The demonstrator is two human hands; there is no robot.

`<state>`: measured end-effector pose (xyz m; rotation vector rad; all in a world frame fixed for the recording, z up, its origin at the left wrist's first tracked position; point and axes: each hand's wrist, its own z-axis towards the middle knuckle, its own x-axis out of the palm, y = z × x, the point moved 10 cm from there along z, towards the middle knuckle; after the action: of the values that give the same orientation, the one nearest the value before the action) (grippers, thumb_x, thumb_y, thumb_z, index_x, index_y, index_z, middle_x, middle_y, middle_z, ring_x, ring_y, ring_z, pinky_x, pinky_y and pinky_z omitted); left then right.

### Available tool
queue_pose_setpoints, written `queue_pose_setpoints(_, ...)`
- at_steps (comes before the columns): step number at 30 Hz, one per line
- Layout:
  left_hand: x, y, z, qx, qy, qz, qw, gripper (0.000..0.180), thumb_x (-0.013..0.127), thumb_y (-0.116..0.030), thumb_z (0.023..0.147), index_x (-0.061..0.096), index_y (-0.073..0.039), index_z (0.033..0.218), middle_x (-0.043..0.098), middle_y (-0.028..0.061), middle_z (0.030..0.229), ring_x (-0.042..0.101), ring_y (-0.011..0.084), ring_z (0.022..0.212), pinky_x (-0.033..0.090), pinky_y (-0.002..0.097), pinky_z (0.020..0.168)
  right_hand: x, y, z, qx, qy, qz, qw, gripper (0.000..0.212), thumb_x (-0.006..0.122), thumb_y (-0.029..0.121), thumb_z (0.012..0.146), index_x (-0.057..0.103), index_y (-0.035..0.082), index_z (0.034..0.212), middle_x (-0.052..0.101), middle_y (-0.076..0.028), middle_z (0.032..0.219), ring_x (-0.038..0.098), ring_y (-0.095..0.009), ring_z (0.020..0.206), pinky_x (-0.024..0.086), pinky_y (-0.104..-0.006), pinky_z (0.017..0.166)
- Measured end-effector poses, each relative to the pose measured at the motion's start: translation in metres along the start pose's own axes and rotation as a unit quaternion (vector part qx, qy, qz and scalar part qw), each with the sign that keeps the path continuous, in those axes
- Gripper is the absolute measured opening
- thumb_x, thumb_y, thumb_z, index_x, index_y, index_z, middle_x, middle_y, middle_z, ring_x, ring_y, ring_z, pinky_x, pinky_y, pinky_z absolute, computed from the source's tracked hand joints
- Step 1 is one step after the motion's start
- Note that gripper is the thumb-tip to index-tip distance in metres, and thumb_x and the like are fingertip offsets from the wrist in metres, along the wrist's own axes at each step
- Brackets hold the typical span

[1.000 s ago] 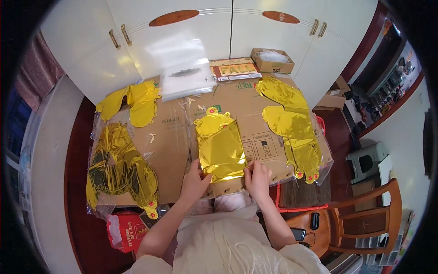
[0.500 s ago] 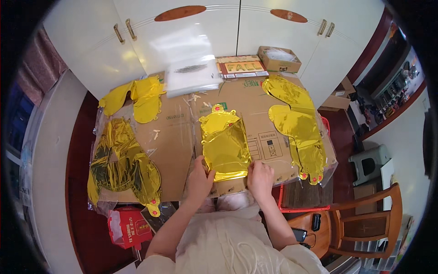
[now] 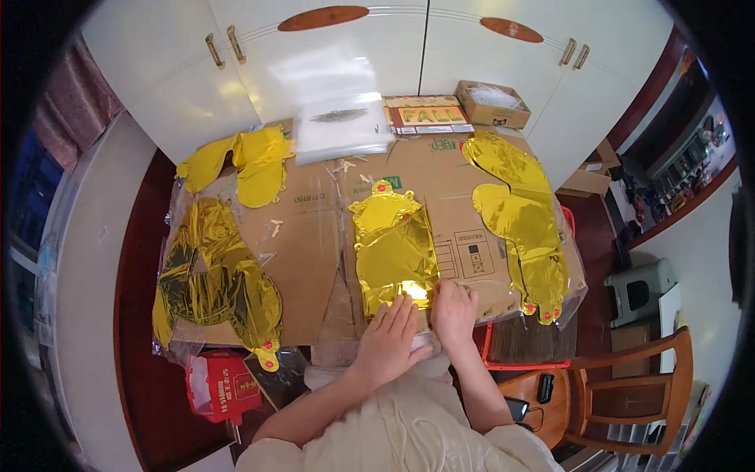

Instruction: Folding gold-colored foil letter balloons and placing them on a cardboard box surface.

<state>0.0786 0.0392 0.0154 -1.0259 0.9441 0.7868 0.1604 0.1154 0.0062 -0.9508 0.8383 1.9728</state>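
Observation:
A folded gold foil balloon (image 3: 393, 244) lies in the middle of the cardboard-covered table, with small tabs and red spots at its far end. Across its near edge my left hand (image 3: 387, 344) rests flat, fingers stretched out and pointing away from me. My right hand (image 3: 454, 315) is at the near right corner, fingers curled in on the foil's edge; the fingertips are partly hidden. Other gold foil balloons lie flat around it: one at the far left (image 3: 263, 165), a crumpled one at the near left (image 3: 216, 271), and more at the right (image 3: 523, 212).
At the back are a stack of clear plastic bags (image 3: 342, 130), a printed flat box (image 3: 429, 116) and a small cardboard box (image 3: 494, 104). Small pale strips (image 3: 277, 228) lie scattered on the cardboard (image 3: 307, 259). A wooden chair (image 3: 629, 393) stands at right, a red bag (image 3: 220, 385) at left.
My left hand has moved from the balloon's left corner to the right, onto its near edge, and flattened there. My right hand stays at the right corner. The view has shifted slightly.

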Motion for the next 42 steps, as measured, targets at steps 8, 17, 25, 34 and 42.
queue_pose_setpoints(8,0.025,0.010,-0.006,-0.008,0.039,0.055,0.998,0.091,0.060,-0.063,0.074,0.040,0.003,0.134,0.031,0.0226,0.144,0.025,0.0425,0.134,0.019,0.0594,0.107,0.004,-0.001,0.001,0.005,0.034,-0.004,0.999,0.006,0.054,0.011,0.083,0.054,0.007,0.088,0.060,-0.008,0.071,0.059,-0.023,0.071,0.038,-0.0375,0.071)
queue_pose_setpoints(17,0.027,0.012,-0.005,-0.014,0.050,0.061,0.997,0.092,0.061,-0.065,0.072,0.039,-0.002,0.136,0.031,0.0220,0.144,0.024,0.0440,0.134,0.019,0.0608,0.106,0.007,-0.008,0.000,0.018,0.054,0.028,0.998,0.009,0.056,0.011,0.085,0.054,0.006,0.092,0.062,-0.010,0.076,0.061,-0.024,0.074,0.037,-0.0381,0.070)
queue_pose_setpoints(25,0.027,0.012,-0.004,-0.024,0.055,0.071,0.996,0.093,0.061,-0.066,0.071,0.040,-0.004,0.136,0.032,0.0208,0.143,0.026,0.0439,0.132,0.019,0.0608,0.106,0.001,-0.048,-0.007,0.121,0.105,0.257,0.953,0.031,0.063,0.012,0.081,0.052,0.005,0.109,0.064,-0.007,0.083,0.058,-0.027,0.086,0.035,-0.0389,0.082)
queue_pose_setpoints(34,0.030,0.011,-0.004,-0.014,0.048,0.071,0.996,0.088,0.062,-0.067,0.069,0.044,-0.014,0.137,0.030,0.0233,0.143,0.024,0.0470,0.132,0.018,0.0625,0.105,0.001,-0.040,-0.009,0.111,0.109,0.170,0.973,0.029,0.064,0.010,0.078,0.053,0.006,0.104,0.062,-0.007,0.082,0.055,-0.028,0.087,0.034,-0.0413,0.079)
queue_pose_setpoints(42,0.033,0.013,-0.004,-0.016,0.055,0.061,0.997,0.088,0.065,-0.066,0.067,0.044,-0.015,0.136,0.028,0.0234,0.144,0.022,0.0475,0.133,0.018,0.0628,0.105,-0.019,-0.041,-0.005,0.046,0.086,0.072,0.993,0.024,0.061,0.009,0.078,0.055,0.004,0.101,0.060,-0.012,0.092,0.054,-0.030,0.090,0.035,-0.0433,0.078)
